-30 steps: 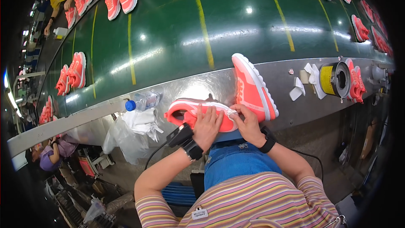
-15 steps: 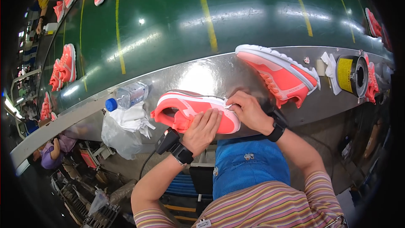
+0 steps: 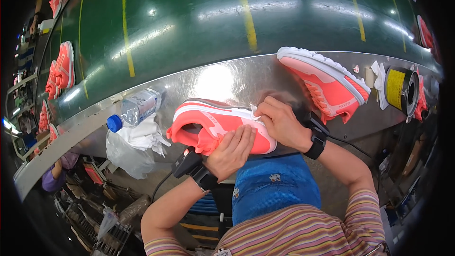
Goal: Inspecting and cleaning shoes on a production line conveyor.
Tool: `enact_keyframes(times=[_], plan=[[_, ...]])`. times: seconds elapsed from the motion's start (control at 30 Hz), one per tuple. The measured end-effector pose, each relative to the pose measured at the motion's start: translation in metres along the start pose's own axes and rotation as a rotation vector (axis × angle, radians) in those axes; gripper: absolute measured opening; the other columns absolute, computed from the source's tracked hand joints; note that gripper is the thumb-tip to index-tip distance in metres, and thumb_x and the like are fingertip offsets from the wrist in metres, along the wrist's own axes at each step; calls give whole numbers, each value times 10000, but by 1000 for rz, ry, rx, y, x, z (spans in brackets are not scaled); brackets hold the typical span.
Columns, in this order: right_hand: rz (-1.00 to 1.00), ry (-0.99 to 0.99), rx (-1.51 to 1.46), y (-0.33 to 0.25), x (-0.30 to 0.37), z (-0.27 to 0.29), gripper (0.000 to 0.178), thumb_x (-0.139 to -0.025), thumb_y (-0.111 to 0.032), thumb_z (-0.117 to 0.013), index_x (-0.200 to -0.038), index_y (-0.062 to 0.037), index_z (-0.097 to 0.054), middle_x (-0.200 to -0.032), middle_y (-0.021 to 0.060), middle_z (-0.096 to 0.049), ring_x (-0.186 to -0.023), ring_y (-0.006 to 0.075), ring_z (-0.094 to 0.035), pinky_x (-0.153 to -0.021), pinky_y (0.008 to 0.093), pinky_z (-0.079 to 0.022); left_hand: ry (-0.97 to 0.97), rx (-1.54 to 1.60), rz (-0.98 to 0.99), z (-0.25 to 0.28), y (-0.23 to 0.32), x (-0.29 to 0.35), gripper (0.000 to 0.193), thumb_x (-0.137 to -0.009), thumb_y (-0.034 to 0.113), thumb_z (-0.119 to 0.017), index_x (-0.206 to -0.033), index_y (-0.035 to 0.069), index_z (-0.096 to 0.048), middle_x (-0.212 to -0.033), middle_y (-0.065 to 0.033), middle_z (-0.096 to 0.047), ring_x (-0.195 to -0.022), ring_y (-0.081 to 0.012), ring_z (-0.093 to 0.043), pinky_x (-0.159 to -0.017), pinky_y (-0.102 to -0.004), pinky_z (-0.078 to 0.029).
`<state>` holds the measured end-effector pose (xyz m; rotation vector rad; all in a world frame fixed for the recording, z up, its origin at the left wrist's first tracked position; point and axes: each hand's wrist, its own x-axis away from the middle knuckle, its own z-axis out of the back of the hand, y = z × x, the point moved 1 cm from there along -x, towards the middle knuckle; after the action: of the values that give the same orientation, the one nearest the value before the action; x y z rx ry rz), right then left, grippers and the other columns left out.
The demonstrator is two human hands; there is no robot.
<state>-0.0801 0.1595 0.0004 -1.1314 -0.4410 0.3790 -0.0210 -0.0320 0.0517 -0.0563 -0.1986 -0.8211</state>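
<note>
A coral sneaker (image 3: 201, 119) with a white sole edge lies before me on the metal ledge, its toe to the right and its opening to the left. Across its front upper lie the fingers of my left hand (image 3: 233, 152), close together and holding it; the thumb is hidden. My right hand (image 3: 283, 124) pinches a small piece of white cloth (image 3: 255, 110) against the far sole edge near the toe. Right of that hand, a second coral sneaker (image 3: 327, 80) rests on its side, white sole facing away from me.
Beyond the metal ledge (image 3: 185, 87) runs a green conveyor belt (image 3: 189, 33) with yellow lines, carrying more coral shoes (image 3: 61, 71). A clear bottle (image 3: 140, 107) with a blue cap, white cloths (image 3: 144, 135) and a plastic bag (image 3: 124, 156) are at left. A yellow-labelled can (image 3: 394, 87) stands at right.
My view has shifted slightly. The shoes on the belt appear farther left. My right hand still pinches the cloth at the sole edge, and my left hand remains on the sneaker.
</note>
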Motion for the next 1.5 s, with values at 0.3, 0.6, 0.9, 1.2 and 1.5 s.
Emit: enact_keyframes(times=[0.3, 0.6, 0.9, 1.2, 1.5], plan=[[84, -64, -29, -16, -9, -1, 111, -756, 56, -578, -845, -4, -605, -801, 132, -516, -755, 310, -552, -648, 366, -445, -6, -6, 10, 1, 2, 2, 477, -827, 193, -477, -1273, 30, -527, -1288, -108, -535, -1183, -215, -513, -984, -344, -373], [111, -145, -14, -7, -9, 1, 85, -749, 12, -598, -829, -13, -614, -781, 136, -531, -765, 320, -560, -666, 385, -457, 15, -1, 27, 1, 3, 1, 472, -821, 190, -483, -1261, 27, -531, -1259, -106, -551, -1170, -216, -521, -980, -344, -375], [127, -104, -14, 1, 0, 1, 135, -758, 56, -597, -878, 10, -638, -812, 125, -577, -774, 280, -597, -688, 341, -478, 8, 10, 33, 1, 3, 0, 466, -820, 186, -481, -1256, 27, -531, -1271, -106, -546, -1168, -213, -526, -981, -344, -374], [54, -82, -87, 0, -6, -5, 99, -775, -17, -598, -864, 5, -637, -791, 134, -540, -771, 315, -555, -697, 386, -459, -18, 40, 48, 1, 6, 0, 494, -797, 182, -497, -1265, 24, -529, -1277, -111, -546, -1175, -212, -526, -975, -347, -375], [-163, -23, -129, -1, 31, 32, 135, -787, 62, -615, -896, -9, -649, -876, 50, -541, -758, 156, -552, -671, 278, -447, 18, 72, 65, 4, 4, -1, 497, -792, 175, -505, -1265, 27, -534, -1283, -107, -547, -1171, -213, -530, -969, -354, -386]])
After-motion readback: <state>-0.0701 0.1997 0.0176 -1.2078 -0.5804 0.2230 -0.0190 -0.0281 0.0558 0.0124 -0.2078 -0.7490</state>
